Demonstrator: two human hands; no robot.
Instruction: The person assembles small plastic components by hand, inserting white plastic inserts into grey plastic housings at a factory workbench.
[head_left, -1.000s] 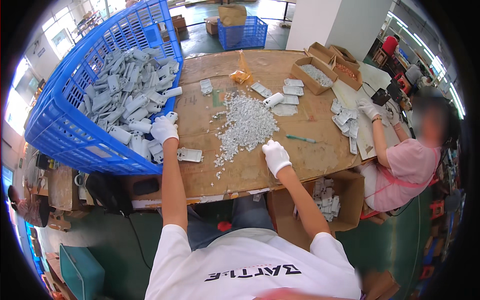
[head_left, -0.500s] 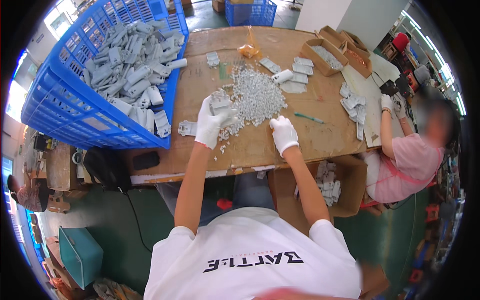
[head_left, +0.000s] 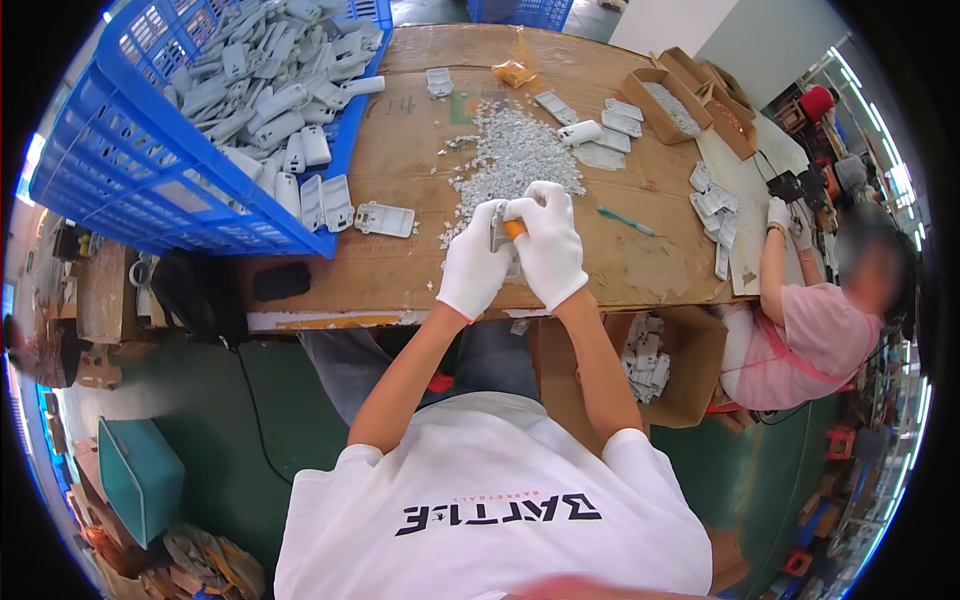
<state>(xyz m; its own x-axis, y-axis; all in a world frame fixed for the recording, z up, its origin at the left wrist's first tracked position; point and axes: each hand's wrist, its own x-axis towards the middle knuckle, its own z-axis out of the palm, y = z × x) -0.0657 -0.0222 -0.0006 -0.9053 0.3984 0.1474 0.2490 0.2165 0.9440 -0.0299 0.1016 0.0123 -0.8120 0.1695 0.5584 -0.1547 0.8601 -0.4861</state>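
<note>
Both hands, in white gloves, meet over the near side of the table at the lower edge of a heap of small whitish plastic pieces (head_left: 520, 150). My left hand (head_left: 474, 265) is closed around a grey plastic casing (head_left: 497, 236), mostly hidden by the fingers. Pressed against it from the right, my right hand (head_left: 550, 245) has its fingers curled in. An orange bit (head_left: 515, 228) shows by its thumb; I cannot tell what it is. Left of the hands an open casing (head_left: 385, 219) lies on the cardboard-covered table (head_left: 640, 270).
A blue crate (head_left: 180, 200) full of grey casings stands at the left. More casings (head_left: 716, 210) and a teal pen-like tool (head_left: 625, 221) lie to the right. Behind are small-part boxes (head_left: 668, 105); below the edge, a carton (head_left: 690, 350). A co-worker (head_left: 800, 330) sits at right.
My left hand has moved right and nearer with its casing. My right hand has come left to meet it. The view has shifted, so the table sits higher.
</note>
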